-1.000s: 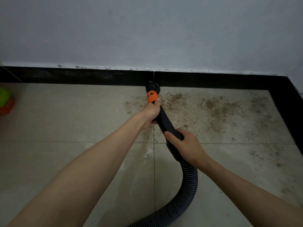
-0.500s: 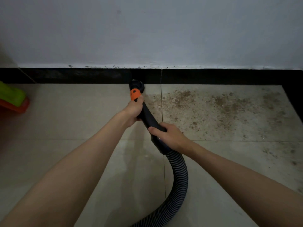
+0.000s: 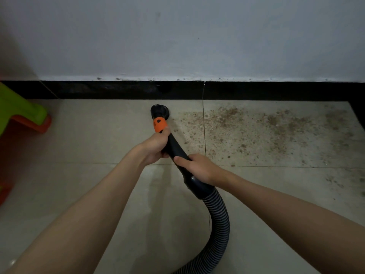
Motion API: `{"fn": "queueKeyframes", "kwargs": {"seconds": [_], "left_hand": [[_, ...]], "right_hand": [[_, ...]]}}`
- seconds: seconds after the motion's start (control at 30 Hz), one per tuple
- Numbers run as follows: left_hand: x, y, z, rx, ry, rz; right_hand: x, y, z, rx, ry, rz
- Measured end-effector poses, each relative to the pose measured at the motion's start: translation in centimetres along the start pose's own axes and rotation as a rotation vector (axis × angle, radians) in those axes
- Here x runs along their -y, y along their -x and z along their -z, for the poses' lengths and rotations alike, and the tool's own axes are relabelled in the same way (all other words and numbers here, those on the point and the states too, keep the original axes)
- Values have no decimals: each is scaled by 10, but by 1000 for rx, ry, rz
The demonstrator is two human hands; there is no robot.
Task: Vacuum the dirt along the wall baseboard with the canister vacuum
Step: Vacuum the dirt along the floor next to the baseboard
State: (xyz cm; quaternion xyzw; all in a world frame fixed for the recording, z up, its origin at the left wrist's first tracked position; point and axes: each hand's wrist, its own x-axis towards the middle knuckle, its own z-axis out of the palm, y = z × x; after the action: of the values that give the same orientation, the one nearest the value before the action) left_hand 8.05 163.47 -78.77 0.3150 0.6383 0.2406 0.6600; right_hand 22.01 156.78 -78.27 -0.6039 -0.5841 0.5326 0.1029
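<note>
- Fingers (image 3: pixel 165 154) of left hand (image 3: pixel 156 147) curled round black vacuum wand (image 3: pixel 173 149) just below orange collar (image 3: pixel 159 124); right hand (image 3: pixel 201 169) gripping wand lower, near ribbed hose (image 3: pixel 219 218).
- Two hands, one wand, one hose, one round nozzle (image 3: pixel 159 111), one green-and-orange plastic item (image 3: pixel 21 113) at far left.
- Nozzle shifted left since half a second ago, now just clear of dirt patch (image 3: pixel 266 131).
- Nozzle on floor tile (image 3: pixel 98 135), near black baseboard (image 3: pixel 118 89), not touching; brown specks scattered rightward along wall (image 3: pixel 177 36).

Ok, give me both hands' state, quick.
Left hand: grips the vacuum wand below its orange collar.
Right hand: grips the wand lower down.
</note>
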Motion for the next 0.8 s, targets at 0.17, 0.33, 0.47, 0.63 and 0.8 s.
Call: {"fn": "queueKeyframes", "kwargs": {"seconds": [0.17, 0.33, 0.47, 0.63, 0.8], "left_hand": [[-1, 7, -35, 39, -51, -43], [-4, 4, -69, 47, -145, -100], [-8, 3, -85, 72, -222, -117], [-10, 5, -82, 93, -216, -110], [-9, 5, -54, 46, -104, -97]], "right_hand": [[-18, 17, 1, -162, 46, -30], [-35, 26, 12, -293, 49, -42], [-44, 30, 17, -365, 6, -44], [-43, 28, 19, -345, -44, -30], [-33, 15, 14, -261, -51, -12]]}}
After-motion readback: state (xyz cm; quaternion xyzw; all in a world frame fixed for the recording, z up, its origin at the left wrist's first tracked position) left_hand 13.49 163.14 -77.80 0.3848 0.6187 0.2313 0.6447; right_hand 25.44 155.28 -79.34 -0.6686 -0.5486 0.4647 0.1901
